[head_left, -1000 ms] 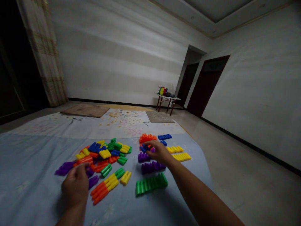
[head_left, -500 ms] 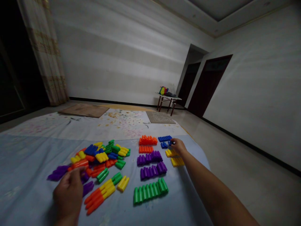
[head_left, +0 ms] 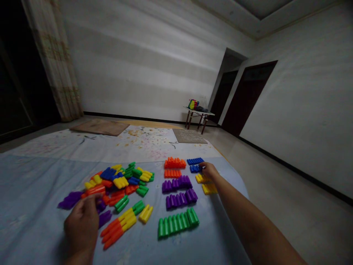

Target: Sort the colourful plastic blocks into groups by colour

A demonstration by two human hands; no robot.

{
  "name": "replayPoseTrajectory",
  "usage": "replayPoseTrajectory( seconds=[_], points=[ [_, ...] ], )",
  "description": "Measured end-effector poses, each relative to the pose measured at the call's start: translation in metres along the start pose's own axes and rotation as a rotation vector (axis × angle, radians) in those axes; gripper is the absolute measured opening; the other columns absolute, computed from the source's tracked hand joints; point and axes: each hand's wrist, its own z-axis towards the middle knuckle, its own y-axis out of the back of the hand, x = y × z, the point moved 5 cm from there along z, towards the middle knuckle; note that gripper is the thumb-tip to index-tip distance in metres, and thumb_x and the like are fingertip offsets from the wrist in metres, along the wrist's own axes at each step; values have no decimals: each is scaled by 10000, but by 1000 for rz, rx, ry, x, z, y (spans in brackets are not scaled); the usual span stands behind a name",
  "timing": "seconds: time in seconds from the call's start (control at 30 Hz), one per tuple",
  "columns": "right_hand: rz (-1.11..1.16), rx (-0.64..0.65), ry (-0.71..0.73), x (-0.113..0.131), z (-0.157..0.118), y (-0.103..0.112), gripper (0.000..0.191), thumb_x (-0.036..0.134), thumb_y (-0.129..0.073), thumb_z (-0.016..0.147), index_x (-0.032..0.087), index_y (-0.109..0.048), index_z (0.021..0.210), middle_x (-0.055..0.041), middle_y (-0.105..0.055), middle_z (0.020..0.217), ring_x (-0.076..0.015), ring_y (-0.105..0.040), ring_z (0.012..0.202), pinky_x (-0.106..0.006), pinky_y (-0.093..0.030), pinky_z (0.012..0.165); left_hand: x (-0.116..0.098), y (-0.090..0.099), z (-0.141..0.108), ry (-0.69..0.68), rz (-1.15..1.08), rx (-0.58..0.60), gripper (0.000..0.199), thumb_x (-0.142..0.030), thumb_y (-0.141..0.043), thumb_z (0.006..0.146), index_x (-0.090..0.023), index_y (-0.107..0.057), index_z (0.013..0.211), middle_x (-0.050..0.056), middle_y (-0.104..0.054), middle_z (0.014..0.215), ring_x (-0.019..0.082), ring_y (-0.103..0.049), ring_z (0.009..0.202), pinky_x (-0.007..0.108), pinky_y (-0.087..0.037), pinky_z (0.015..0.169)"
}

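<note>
A pale-blue and white floral cloth (head_left: pixel 149 248) spreads out before a plain white wall (head_left: pixel 138 77). The right hand (head_left: pixel 211 172) has its fingers drawn nearly together at the right end of a short row of blue plastic pieces (head_left: pixel 194 169), just nearer than a longer blue plastic row (head_left: pixel 195 161); whether they grip one cannot be told. The left hand (head_left: pixel 82 221) curls beside a multicoloured plastic pile (head_left: pixel 120 182), its hold unclear.
</note>
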Motion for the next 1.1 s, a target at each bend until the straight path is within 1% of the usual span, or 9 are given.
replayPoseTrajectory(
  seconds=[0.17,0.33,0.47,0.53,0.67,0.77,0.9,1.0,1.1],
  points=[
    [50,-71,104,29,-11,14,417,45,-449,694,131,-670,1037,-99,-670,1033,-193,-601,973,-300,-430,889,4,-3,-1,44,-67,32,310,-376,-435,756,-190,-663,852,22,-659,759,172,-600,698,262,-451,588],
    [199,-56,338,94,-49,13,336,110,-450,764,168,-659,1021,-69,-664,1008,-158,-607,906,-289,-461,835,0,-4,-4,13,-129,18,338,-389,-426,750,-166,-662,844,39,-668,777,169,-599,694,262,-460,593],
    [313,144,607,159,-107,-7,269,118,-500,773,180,-669,974,-57,-676,946,-162,-609,877,-309,-459,824,-4,-2,-5,14,-138,16,328,-379,-429,744,-162,-663,824,34,-668,748,159,-593,679,258,-462,604],
    [319,254,659,185,-135,-20,262,126,-516,788,186,-663,997,-54,-673,934,-156,-609,851,-302,-458,810,-5,-2,-6,6,-160,21,321,-379,-434,745,-160,-659,812,34,-668,748,158,-593,674,260,-465,611],
    [288,401,791,223,-180,-41,276,137,-558,785,201,-649,1038,-67,-662,1008,-183,-572,958,-321,-416,859,-4,-2,-7,25,-197,25,305,-367,-430,749,-170,-654,808,31,-669,765,157,-597,688,256,-464,608],
    [225,454,850,240,-196,-56,349,150,-582,772,237,-614,1109,-54,-639,1108,-211,-518,1052,-351,-375,892,-5,-3,-8,26,-216,23,295,-354,-425,747,-170,-650,797,34,-672,773,159,-601,701,254,-460,610],
    [113,486,870,251,-199,-78,484,238,-635,756,292,-526,1224,-27,-549,1276,-256,-410,1178,-412,-297,945,-6,-3,-8,7,-217,27,305,-362,-420,748,-163,-648,791,41,-674,775,160,-601,702,254,-462,617],
    [41,518,863,255,-199,-85,453,280,-636,767,310,-537,1207,-23,-575,1240,-259,-398,1182,-435,-245,967,-4,-4,-7,2,-221,36,315,-373,-416,753,-163,-647,795,43,-673,775,156,-599,685,249,-461,606],
    [45,477,858,256,-199,-76,433,289,-654,749,305,-560,1172,-35,-608,1158,-245,-436,1127,-426,-252,959,-3,-5,-6,1,-221,38,323,-376,-410,756,-162,-647,795,46,-671,768,157,-596,667,250,-460,592]
  ],
)
